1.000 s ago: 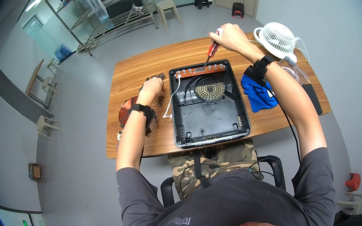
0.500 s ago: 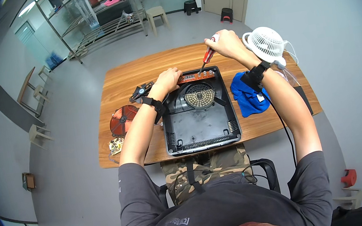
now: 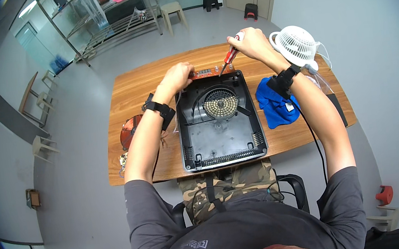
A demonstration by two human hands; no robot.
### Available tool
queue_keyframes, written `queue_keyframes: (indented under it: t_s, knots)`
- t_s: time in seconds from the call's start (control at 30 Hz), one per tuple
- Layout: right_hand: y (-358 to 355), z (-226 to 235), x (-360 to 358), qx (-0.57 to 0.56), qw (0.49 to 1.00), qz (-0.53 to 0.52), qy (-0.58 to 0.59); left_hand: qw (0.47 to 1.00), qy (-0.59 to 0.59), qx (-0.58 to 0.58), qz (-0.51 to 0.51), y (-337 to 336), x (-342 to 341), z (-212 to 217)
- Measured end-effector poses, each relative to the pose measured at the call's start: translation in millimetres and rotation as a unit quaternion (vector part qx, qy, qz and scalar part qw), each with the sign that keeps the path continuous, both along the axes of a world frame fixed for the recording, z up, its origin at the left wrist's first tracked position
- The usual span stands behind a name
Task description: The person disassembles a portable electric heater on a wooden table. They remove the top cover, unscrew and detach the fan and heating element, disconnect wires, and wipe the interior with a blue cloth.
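Shifted from the table's left side, left hand (image 3: pixel 176 77) now grips the black housing's (image 3: pixel 219 122) far-left corner at table (image 3: pixel 124 91) centre; right hand (image 3: pixel 251 43) clasps red screwdriver (image 3: pixel 229 57), tip on circuit board (image 3: pixel 208 72).

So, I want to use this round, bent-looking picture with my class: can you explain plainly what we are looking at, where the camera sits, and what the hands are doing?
There is no machine here, only a person seated at a wooden table. The camera is worn on the person's head and looks down, so the arms come in from below. Its wide lens bends straight edges, which gives the round look.

On the table lies an opened black appliance shell with a round fan grille inside. The left hand rests at its far edge, by a red circuit strip. The right hand has a grip on a red-handled screwdriver, its tip pointing down at that edge.

Beside it lie a blue cloth and a small white fan; a reddish round part lies to the left.
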State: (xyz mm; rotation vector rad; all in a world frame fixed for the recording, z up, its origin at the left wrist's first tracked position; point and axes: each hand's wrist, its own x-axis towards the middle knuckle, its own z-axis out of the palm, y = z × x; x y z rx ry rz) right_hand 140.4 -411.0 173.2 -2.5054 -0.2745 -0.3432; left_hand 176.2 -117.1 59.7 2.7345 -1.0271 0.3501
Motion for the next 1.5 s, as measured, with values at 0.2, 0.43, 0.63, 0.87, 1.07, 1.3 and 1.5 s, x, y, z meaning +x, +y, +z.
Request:
queue_keyframes:
  t_s: [0.2,0.43,0.63,0.87,1.07,1.3,1.5]
  knots:
    - [-2.3,-0.7,7.7,0.01,1.0,0.006,-0.008,0.994,0.017,0.033,0.098,39.4,15.8,13.6]
    - [-2.0,-6.1,9.9,0.004,1.0,0.013,-0.005,0.981,0.016,0.054,0.188,71.7,45.5,-26.5]
    - [-13.1,-8.1,12.7,0.001,1.0,-0.009,0.002,0.963,0.09,0.094,0.236,68.1,57.1,-46.4]
    - [-34.4,-18.0,27.0,-0.032,0.997,-0.065,-0.036,0.965,0.126,0.071,0.218,75.1,66.8,-69.8]
    - [-43.4,-26.7,29.8,-0.05,0.994,-0.078,-0.052,0.961,0.157,0.065,0.219,74.7,74.3,-80.6]
    - [-51.9,-35.6,30.7,-0.058,0.991,-0.082,-0.085,0.966,0.132,0.041,0.217,78.9,62.3,-81.6]
    - [-65.8,-62.7,29.9,-0.07,0.985,-0.091,-0.129,0.978,0.073,-0.008,0.195,83.1,17.1,-58.4]
